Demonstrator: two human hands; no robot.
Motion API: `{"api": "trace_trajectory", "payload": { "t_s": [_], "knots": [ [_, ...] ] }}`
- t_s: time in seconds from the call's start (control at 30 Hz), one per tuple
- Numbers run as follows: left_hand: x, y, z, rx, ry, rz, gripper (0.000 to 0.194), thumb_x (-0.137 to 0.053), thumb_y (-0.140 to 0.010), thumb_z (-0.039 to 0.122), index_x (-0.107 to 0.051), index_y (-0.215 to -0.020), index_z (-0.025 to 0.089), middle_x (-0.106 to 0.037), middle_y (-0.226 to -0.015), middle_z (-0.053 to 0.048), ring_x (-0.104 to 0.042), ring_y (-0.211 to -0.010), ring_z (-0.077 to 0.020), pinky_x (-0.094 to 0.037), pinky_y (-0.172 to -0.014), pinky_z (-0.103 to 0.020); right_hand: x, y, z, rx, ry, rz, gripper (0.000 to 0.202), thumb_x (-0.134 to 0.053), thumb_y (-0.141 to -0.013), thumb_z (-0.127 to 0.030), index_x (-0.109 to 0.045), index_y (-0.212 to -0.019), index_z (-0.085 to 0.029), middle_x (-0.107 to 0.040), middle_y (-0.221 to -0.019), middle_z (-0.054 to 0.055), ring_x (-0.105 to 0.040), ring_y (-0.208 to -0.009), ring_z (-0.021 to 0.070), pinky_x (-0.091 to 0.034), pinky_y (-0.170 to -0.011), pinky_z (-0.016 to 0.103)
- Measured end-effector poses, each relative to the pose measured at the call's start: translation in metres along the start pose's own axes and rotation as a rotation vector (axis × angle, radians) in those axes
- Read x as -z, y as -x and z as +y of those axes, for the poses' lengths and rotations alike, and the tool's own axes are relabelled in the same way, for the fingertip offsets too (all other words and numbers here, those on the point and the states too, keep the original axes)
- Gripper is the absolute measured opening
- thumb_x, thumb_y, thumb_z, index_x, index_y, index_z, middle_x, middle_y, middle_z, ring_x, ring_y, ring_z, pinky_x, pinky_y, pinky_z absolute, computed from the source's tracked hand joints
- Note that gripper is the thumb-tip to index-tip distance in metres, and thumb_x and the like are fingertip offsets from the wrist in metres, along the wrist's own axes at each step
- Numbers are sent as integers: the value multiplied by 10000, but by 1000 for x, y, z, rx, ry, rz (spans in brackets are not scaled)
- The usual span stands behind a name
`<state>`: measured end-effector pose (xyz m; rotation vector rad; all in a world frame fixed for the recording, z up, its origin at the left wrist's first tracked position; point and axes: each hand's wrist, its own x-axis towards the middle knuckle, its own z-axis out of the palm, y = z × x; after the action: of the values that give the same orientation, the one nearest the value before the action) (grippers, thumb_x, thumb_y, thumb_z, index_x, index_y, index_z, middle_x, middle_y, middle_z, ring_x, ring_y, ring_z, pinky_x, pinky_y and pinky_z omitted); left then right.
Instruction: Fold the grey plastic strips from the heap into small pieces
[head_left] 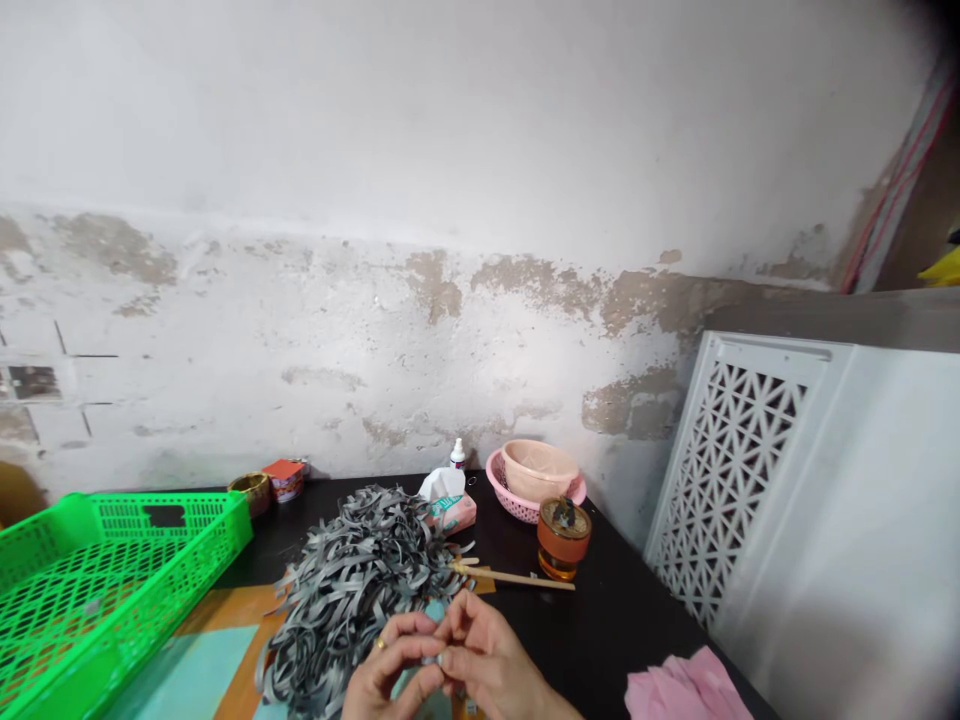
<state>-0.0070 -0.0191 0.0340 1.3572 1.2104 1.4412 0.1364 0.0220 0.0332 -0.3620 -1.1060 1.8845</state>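
My left hand (395, 668) and my right hand (486, 655) meet at the bottom centre, fingertips pinched close together. A small greyish piece shows between them, mostly hidden by the fingers, so its kind cannot be made out. A ring is on a finger of my left hand. Just beyond and to the left lies a large heap of grey flat strips (360, 590), tangled and curling. Behind the right hand, a light wooden stick (525, 578) with a forked end rests by the heap.
At left stands a green plastic crate (161, 610). Along the back are small tins (285, 482), a tissue pack (452, 512), a white bottle (457, 455) and pink basins (540, 470). An amber jar (562, 540) sits at right, with pink cloth (686, 688) nearer and a white cabinet (847, 520) beyond.
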Motion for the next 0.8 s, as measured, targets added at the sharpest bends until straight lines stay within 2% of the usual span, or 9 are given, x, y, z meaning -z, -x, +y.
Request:
{"api": "trace_trajectory", "payload": {
  "t_s": [0.2,0.3,0.53,0.7,0.8],
  "knots": [
    [1,-1,3,-37,-124,115,210,-802,-579,413,-746,-614,214,-655,-973,-107,-631,-964,-329,-508,-868,-368,1,0,-6,72,106,-1,434,-828,-597,-310,-431,-733,-200,-568,-696,-50,-473,-536,66,-345,-526,200],
    [2,-2,1,-22,-193,121,221,-791,-587,421,-725,-557,213,-658,-991,-115,-615,-1000,-351,-453,-943,-411,2,0,-10,84,180,-2,423,-816,-613,-311,-428,-740,-201,-570,-687,-56,-465,-539,66,-353,-539,204],
    [6,-4,7,23,-182,-45,187,-753,-641,383,-718,-612,201,-649,-1029,-132,-585,-1048,-365,-383,-987,-477,8,1,-14,85,320,-17,397,-814,-604,-280,-457,-754,-192,-598,-694,-46,-456,-545,67,-351,-534,202],
    [7,0,7,8,-85,-196,202,-729,-677,390,-668,-645,200,-629,-1082,-127,-555,-1083,-338,-384,-973,-446,5,4,-22,12,388,-26,367,-835,-546,-234,-509,-705,-174,-623,-656,-37,-490,-539,76,-379,-552,215],
    [5,4,6,11,4,-242,220,-716,-689,410,-644,-659,204,-621,-1063,-115,-539,-1086,-325,-388,-968,-418,5,4,-24,-26,403,-8,337,-844,-524,-229,-555,-684,-162,-626,-635,-31,-510,-535,84,-388,-554,222]
  ]
}}
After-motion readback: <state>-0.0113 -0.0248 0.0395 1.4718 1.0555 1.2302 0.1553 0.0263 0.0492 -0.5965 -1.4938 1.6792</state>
